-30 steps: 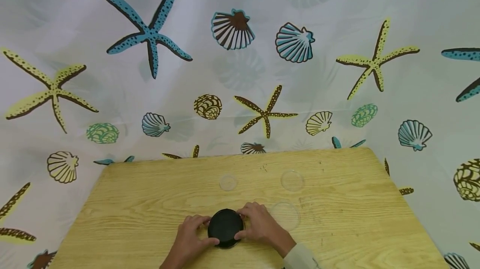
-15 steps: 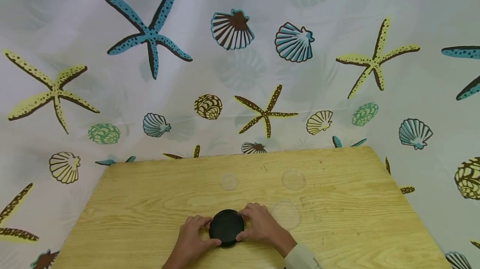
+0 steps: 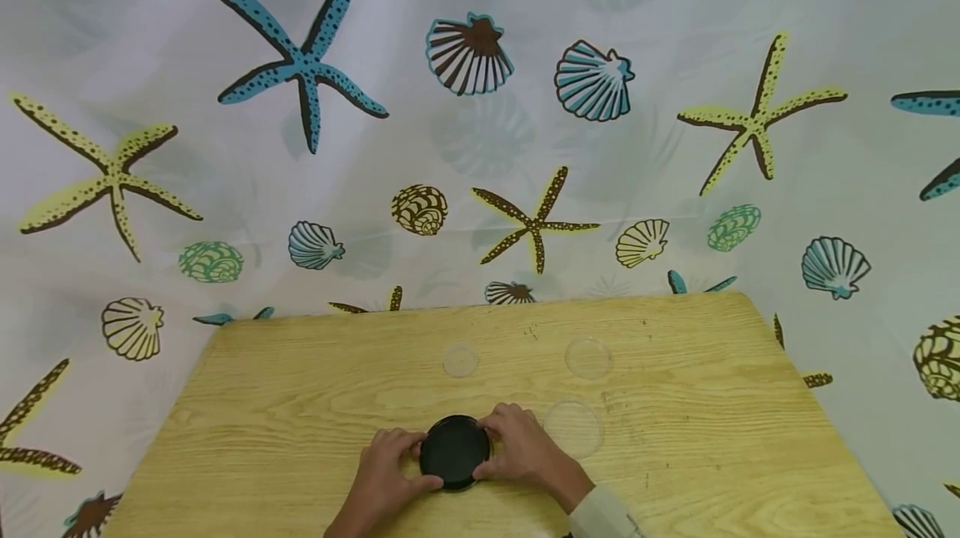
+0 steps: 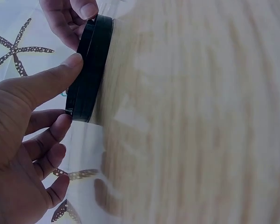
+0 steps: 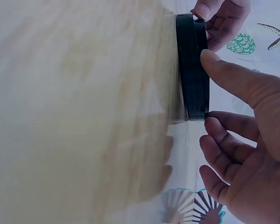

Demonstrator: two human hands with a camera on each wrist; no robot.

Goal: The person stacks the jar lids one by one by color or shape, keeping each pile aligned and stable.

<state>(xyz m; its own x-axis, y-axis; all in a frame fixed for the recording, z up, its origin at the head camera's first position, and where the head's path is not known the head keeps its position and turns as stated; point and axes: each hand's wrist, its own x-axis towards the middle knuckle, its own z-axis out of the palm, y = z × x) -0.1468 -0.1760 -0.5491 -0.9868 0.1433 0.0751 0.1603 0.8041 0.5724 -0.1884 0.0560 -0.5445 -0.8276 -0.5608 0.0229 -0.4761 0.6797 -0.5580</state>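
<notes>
A round, flat black disc-shaped thing [image 3: 455, 453] sits on the wooden table near its front in the head view. Both wrist views show its side as a black band [image 4: 94, 70] with a stepped edge, close over the tabletop. My left hand [image 3: 386, 475] holds it at the left rim, thumb at the near side and forefinger farther up. On the opposite rim, my right hand [image 3: 525, 450] grips it likewise between thumb and fingers. In the right wrist view, the right thumb [image 5: 212, 60] presses the black edge, and the other fingers are bent loosely below.
Three clear round discs lie on the table [image 3: 750, 438]: a small one [image 3: 460, 360] at the back, another [image 3: 588, 357] back right, and a larger one [image 3: 573, 429] beside my right hand. A patterned curtain [image 3: 637, 154] with starfish and shells surrounds the table's back and sides.
</notes>
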